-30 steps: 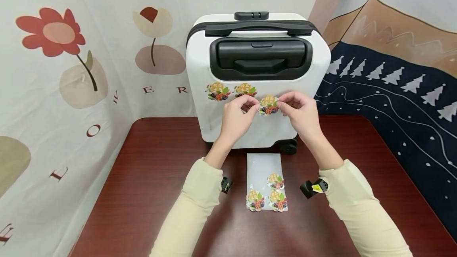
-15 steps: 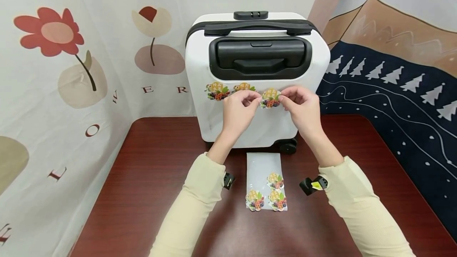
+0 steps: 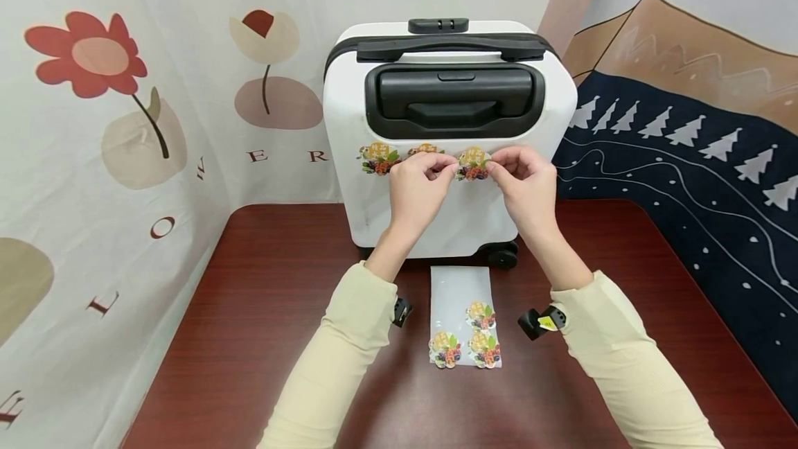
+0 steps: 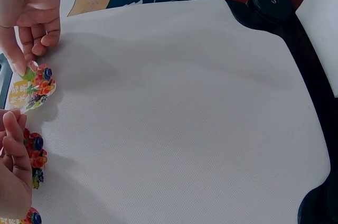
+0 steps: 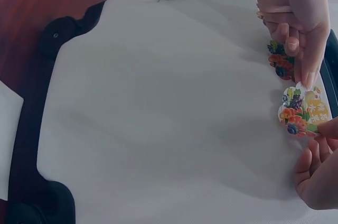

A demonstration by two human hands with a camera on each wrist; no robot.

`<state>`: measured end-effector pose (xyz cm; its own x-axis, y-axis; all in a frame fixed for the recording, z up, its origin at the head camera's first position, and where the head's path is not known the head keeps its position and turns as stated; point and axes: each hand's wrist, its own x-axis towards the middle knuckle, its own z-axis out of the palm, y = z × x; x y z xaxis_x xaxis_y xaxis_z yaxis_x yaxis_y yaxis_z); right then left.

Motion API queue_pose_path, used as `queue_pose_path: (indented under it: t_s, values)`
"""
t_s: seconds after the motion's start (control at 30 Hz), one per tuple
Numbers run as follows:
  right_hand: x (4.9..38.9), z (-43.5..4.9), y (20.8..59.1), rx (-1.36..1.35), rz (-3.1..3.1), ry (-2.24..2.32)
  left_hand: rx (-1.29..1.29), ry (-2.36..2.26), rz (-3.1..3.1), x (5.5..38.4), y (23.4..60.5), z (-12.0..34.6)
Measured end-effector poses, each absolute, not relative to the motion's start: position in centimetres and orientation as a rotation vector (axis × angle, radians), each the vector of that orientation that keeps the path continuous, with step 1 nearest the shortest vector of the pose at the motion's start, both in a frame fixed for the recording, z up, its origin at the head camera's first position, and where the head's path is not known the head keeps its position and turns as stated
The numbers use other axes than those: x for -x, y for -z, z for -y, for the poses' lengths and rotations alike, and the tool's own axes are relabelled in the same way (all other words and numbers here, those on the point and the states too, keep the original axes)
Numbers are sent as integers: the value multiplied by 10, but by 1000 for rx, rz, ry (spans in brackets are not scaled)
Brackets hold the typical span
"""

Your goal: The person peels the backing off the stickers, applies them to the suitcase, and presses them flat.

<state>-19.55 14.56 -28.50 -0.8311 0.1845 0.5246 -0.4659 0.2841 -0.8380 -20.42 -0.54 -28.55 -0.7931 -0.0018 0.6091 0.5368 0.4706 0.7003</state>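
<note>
A fruit-pattern sticker (image 3: pixel 472 163) is pinched at its two side edges in front of the white suitcase (image 3: pixel 436 220), just below the black handle recess. My left hand (image 3: pixel 416 189) has its thumb and fingertip on the left edge. On the right edge sit the thumb and fingertip of my right hand (image 3: pixel 526 182). The left wrist view shows the same sticker (image 4: pixel 34 86) close over the suitcase's face. Two similar stickers lie on the case to the left: one stands in full view (image 3: pixel 378 158), while the other (image 3: pixel 426 149) is partly hidden behind my left hand.
On the reddish-brown table (image 3: pixel 280 310) a white backing sheet (image 3: pixel 458 286) bears several more fruit stickers. It lies right in front of the suitcase's black wheel (image 3: pixel 501 255). Printed cloths hang behind and at both sides.
Both hands have moved slightly up with the sticker, bringing it level with the two stickers on the left. The left hand now covers more of the middle one.
</note>
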Motion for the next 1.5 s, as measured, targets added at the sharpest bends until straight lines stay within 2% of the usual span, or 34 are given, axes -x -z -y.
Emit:
queue_pose_path:
  t_s: [1.5]
  values:
    - [204, -123, 297, -194, 1908, -1248, 400, 1195, 2008, 207, 297, -5]
